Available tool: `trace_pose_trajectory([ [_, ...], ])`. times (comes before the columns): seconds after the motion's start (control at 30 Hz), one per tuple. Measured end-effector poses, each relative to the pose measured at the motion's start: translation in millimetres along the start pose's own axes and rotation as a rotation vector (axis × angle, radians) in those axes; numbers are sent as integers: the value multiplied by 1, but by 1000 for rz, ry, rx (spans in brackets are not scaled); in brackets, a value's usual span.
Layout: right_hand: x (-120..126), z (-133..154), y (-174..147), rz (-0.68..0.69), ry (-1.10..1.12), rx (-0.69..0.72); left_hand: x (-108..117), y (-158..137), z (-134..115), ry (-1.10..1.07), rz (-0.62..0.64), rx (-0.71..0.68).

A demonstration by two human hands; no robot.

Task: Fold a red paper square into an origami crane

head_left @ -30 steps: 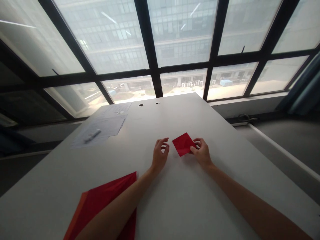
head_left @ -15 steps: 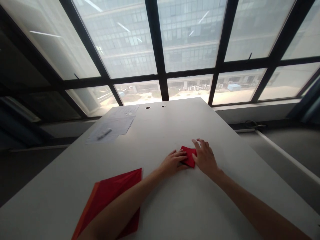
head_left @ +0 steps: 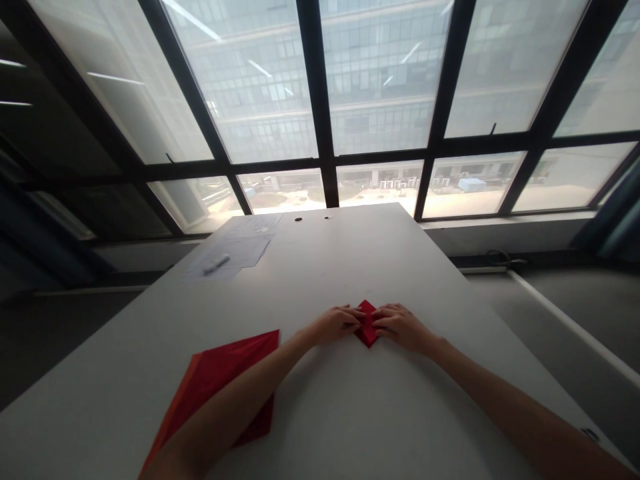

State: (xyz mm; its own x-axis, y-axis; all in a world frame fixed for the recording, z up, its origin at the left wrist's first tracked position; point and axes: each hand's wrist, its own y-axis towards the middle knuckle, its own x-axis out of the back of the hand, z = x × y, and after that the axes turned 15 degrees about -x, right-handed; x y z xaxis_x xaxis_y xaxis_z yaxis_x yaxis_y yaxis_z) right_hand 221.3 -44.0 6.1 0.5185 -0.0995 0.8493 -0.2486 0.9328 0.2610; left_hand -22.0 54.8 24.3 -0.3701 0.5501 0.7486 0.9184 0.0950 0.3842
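A small red folded paper (head_left: 368, 328) lies on the white table, turned so that one corner points toward me. My left hand (head_left: 335, 325) grips its left side, fingers curled over the edge. On the opposite side, my right hand (head_left: 403, 327) has its fingertips closed at the paper's right edge. Parts of both side corners are hidden under the fingers. Beneath my left forearm is a larger red sheet or packet (head_left: 220, 373) with an orange strip along its left side; the arm covers part of it.
White paper sheets (head_left: 255, 243) lie at the table's far left, with a pen-like object (head_left: 217, 265) on them. Two round holes sit near the far edge of the table (head_left: 350, 247). Windows with dark frames (head_left: 327, 163) stand beyond it.
The small red paper has turned so its corner faces me. My right hand, raised with fingers spread before, has come down onto the paper's right side. The view has shifted slightly.
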Motion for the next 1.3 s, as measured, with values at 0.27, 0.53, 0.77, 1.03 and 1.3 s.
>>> trace_pose_trajectory([
  [0.27,-6,-5,9,-68,147,-8,-4,0,-9,-174,-199,304],
  [0.53,2,1,8,40,203,73,-4,-5,-14,-400,-325,443],
  [0.77,-5,-2,19,56,126,76,-24,-11,-13,-82,-483,494],
  [1.03,-27,-8,31,-19,218,-69,-27,-10,-17,-258,-530,413],
  [1.3,-29,-8,27,-26,268,-39,0,-6,-10,-34,-82,171],
])
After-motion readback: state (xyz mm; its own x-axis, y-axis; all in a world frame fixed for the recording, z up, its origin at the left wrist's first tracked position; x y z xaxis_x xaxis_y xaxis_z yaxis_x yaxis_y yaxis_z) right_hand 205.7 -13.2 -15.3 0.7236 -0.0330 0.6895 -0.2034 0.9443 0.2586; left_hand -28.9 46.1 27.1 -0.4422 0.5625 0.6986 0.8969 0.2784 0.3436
